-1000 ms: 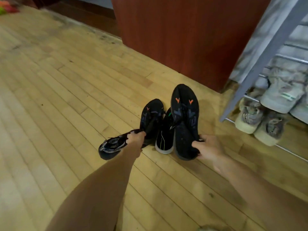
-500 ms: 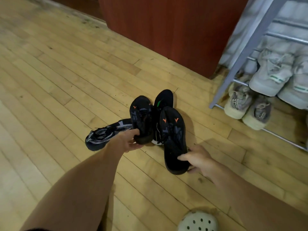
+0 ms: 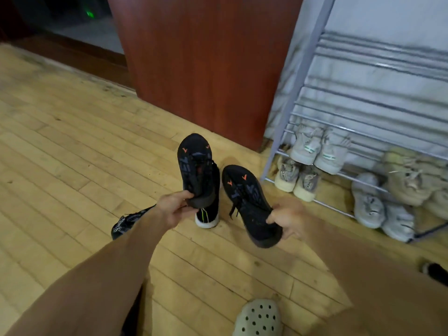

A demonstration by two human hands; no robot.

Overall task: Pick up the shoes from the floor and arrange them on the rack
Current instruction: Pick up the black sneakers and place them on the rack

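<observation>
My left hand (image 3: 173, 209) grips one black shoe (image 3: 195, 170) by its heel. My right hand (image 3: 288, 220) grips the matching shoe (image 3: 249, 202) likewise, near the rack (image 3: 300, 76).

Pale wood plank floor (image 3: 72, 146), reddish-brown cabinet (image 3: 206, 64), white wall (image 3: 388, 18)
</observation>
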